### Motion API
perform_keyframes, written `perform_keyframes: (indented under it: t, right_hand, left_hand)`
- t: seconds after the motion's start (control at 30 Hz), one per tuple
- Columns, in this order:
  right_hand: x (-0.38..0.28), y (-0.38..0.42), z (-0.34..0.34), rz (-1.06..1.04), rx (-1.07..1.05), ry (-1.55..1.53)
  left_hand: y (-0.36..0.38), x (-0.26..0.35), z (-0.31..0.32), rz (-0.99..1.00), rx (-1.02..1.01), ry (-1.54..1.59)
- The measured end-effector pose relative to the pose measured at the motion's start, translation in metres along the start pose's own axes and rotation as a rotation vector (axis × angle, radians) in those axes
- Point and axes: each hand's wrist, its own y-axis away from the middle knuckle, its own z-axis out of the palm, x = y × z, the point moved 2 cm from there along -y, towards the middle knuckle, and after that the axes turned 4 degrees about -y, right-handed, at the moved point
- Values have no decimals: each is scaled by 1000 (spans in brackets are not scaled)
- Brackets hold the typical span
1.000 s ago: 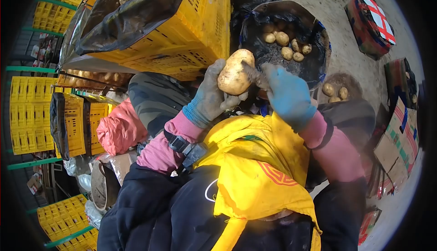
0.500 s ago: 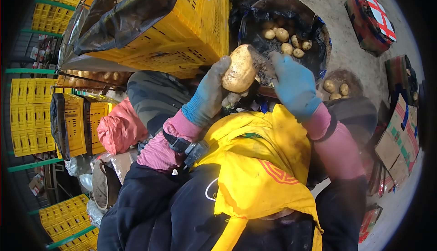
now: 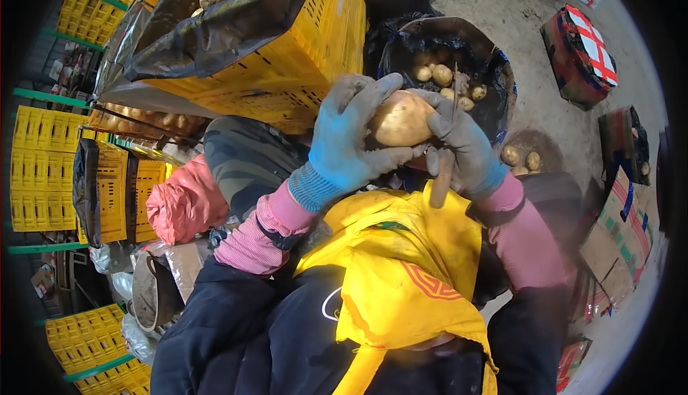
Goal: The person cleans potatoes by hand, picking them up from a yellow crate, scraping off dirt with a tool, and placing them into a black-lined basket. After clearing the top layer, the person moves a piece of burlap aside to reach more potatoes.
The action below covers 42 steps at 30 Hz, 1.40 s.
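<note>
A large pale potato (image 3: 401,120) is held over my lap, between my two gloved hands. My left hand (image 3: 342,137) wraps round its left side, thumb stretched below it. At the potato's right side, the fingers of my right hand (image 3: 469,153) touch it. That same hand grips a knife (image 3: 442,180), its wooden handle pointing down toward my lap and its thin blade standing up past the fingers. Just beyond my hands is a container lined with black plastic (image 3: 494,112), with several smaller potatoes (image 3: 442,75) inside.
A yellow crate (image 3: 326,44) with a black liner and potatoes stands close beyond my left hand. More potatoes (image 3: 532,160) lie on the right by my knee. A red bag (image 3: 188,201) and stacked yellow crates (image 3: 43,169) are at left; boxes (image 3: 580,54) stand at right.
My right hand has come in to the potato, and the knife now shows clearly in it. The potato has turned from upright to sideways, and my left hand has shifted round it.
</note>
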Motion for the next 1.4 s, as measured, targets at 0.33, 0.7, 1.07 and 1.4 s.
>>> perform_keyframes:
  t: [0.33, 0.7, 1.07, 1.4]
  right_hand:
    - [-10, 1, 6, -103, -36, -53]
    - [-141, 71, -65, -688, 57, 50]
    - [-144, 118, -104, -652, 644, 38]
    - [-143, 86, -82, -435, 881, 224]
  left_hand:
    - [-9, 15, 18, -391, 111, 973]
    - [-138, -5, -41, 178, 451, 167]
    - [-52, -173, 440, 156, -1274, -327]
    - [-57, -160, 424, -865, -801, 1201]
